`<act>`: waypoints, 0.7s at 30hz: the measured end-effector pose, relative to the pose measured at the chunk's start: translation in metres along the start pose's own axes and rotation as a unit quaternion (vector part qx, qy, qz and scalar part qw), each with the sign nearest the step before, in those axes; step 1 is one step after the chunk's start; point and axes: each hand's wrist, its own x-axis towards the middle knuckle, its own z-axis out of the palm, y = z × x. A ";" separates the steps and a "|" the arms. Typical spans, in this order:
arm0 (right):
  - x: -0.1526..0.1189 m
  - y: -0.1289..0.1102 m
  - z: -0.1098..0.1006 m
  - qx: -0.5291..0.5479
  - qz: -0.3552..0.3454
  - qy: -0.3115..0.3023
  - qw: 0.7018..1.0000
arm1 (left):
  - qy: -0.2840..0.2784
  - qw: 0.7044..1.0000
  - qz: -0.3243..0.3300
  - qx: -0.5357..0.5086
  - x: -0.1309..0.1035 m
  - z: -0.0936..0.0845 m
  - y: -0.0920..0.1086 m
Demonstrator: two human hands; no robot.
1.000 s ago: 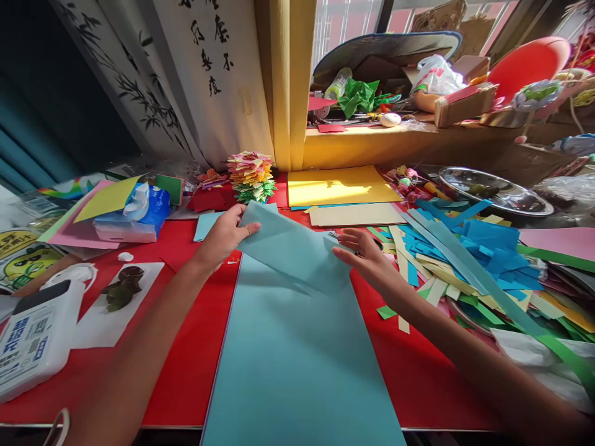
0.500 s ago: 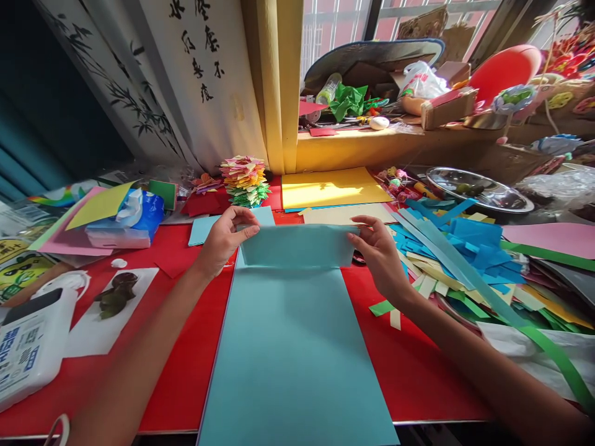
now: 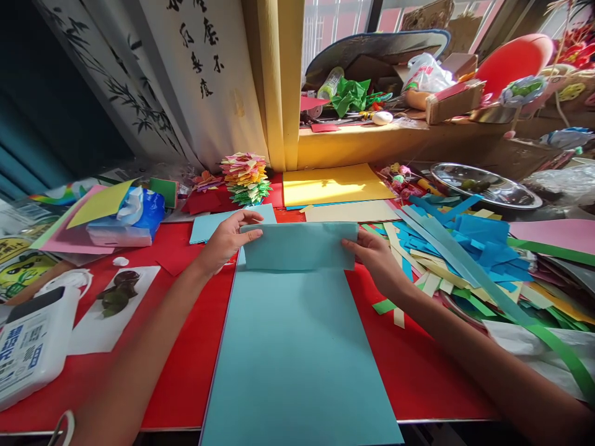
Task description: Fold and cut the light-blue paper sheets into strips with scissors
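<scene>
A long sheet of light-blue paper lies lengthwise before me on the red table. At its far end stands a raised flap of the same blue paper, with a crease-like line along its lower edge. My left hand pinches the flap's left end between thumb and fingers. On the opposite end, my right hand grips the flap with its thumb on the near face and its fingers behind, partly hidden. Whether the flap is joined to the sheet below I cannot tell.
Right of the sheet lies a heap of cut paper strips. Behind stand a folded-paper stack, yellow paper and a metal bowl. To the left are a tissue pack, a white plastic case and a printed picture.
My right hand has shifted its hold slightly lower and inward on the flap's right end. The left hand keeps its pinch. The view has moved slightly.
</scene>
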 end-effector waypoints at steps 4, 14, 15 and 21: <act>0.003 0.003 -0.002 0.019 0.025 0.012 0.999 | -0.018 0.999 -0.051 -0.008 0.000 -0.002 -0.003; 0.003 0.002 -0.006 0.007 0.058 0.041 0.997 | -0.028 0.999 -0.028 -0.009 -0.001 -0.001 0.002; 0.003 0.003 -0.006 0.009 0.059 0.045 0.997 | -0.032 0.999 -0.032 -0.012 -0.002 -0.001 0.003; 0.003 0.004 -0.006 0.019 0.068 0.059 0.996 | -0.041 0.997 -0.033 -0.051 -0.002 -0.001 0.006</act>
